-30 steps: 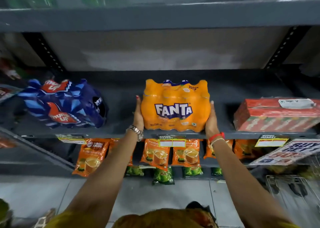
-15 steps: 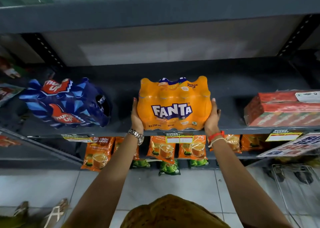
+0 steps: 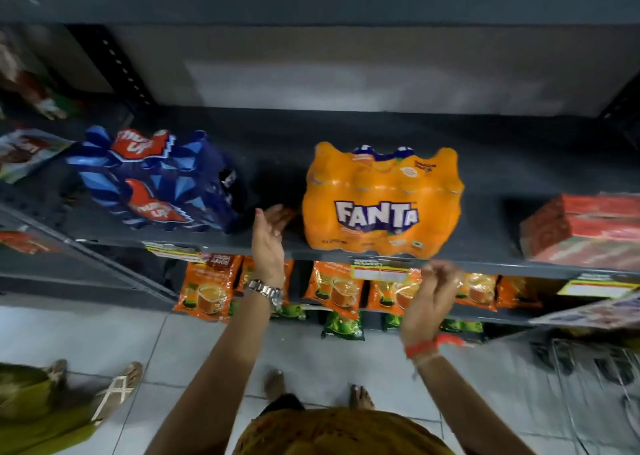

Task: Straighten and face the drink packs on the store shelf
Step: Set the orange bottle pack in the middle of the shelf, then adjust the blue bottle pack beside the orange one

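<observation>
Left hand (image 3: 268, 243), fingers spread wide, empty, palm just left of orange Fanta pack (image 3: 381, 202), not touching. Right hand (image 3: 431, 299) blurred below shelf edge (image 3: 491, 264), fingers loosely curled, holding nothing. Fanta pack upright at shelf front, logo facing out, w/ blue Thums Up pack (image 3: 156, 181) tilted at left.

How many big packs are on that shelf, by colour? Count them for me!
Orange Fanta pack: 1
Blue Thums Up pack: 1
Red pack: 1
Total: 3
</observation>
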